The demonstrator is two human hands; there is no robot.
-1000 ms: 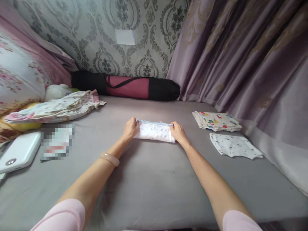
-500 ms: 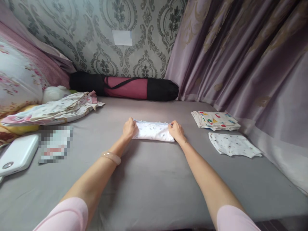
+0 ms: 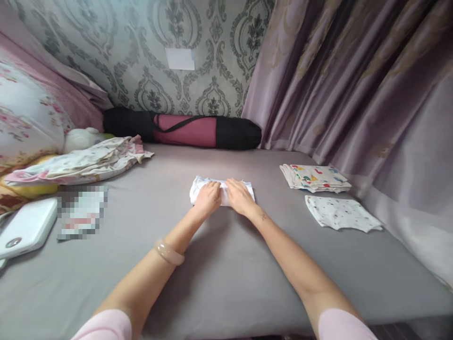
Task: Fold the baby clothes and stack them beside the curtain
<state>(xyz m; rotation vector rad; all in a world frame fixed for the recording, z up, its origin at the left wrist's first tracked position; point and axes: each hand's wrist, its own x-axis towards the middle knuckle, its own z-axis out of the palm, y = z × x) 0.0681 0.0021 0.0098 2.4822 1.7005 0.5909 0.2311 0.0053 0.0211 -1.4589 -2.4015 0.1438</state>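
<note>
A folded white cloth with a faint print [image 3: 196,190] lies on the grey bed sheet [image 3: 226,264] in front of me, its bluish edge on the far side. My left hand [image 3: 209,197] rests on top of it, left of the middle, fingers lying across the fabric. Close beside it, my right hand [image 3: 239,194] lies palm down on the cloth with its fingers stretched forward. Neither hand is gripping the cloth, and both cover its central part.
Folded printed fabric [image 3: 320,178] is stacked at the right, with a white spotted piece [image 3: 343,212] nearer me. A long black-and-red bag [image 3: 187,130] lies along the wall. Leftward are loose clothes [image 3: 88,163], a white device [image 3: 30,226] and a blurred-out packet [image 3: 83,212].
Both hands have let go of the cloth's two ends and moved inward onto its top. They now lie side by side near its middle.
</note>
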